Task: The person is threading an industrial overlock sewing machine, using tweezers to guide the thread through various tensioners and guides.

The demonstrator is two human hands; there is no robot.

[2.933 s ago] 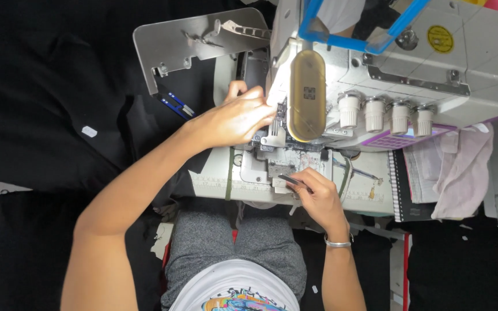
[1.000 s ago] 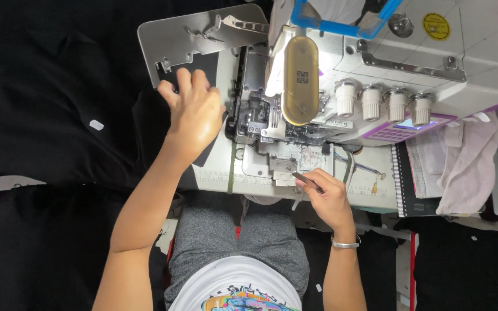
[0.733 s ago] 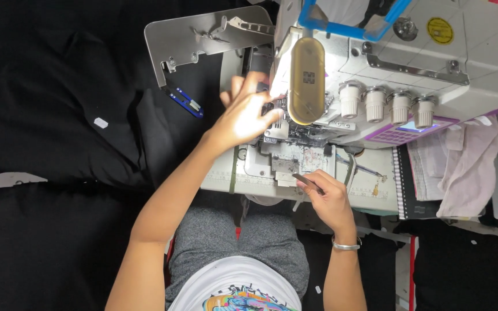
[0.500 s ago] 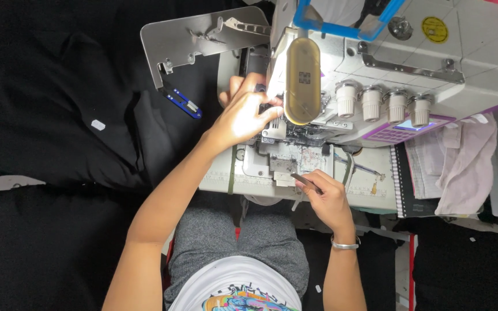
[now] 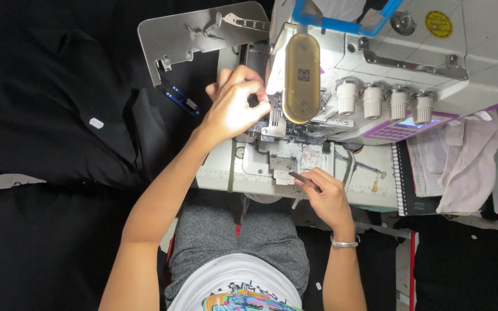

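head view: the left hand [image 5: 234, 106] is curled with fingertips pinched at the near left of the white sewing machine [image 5: 399, 55], the right hand [image 5: 328, 196] pinching dark tweezers [image 5: 302, 179] nearer

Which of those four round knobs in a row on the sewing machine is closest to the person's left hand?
The leftmost knob, beside the tall oval cover. The left hand works just past that cover; the other three knobs run off to the right.
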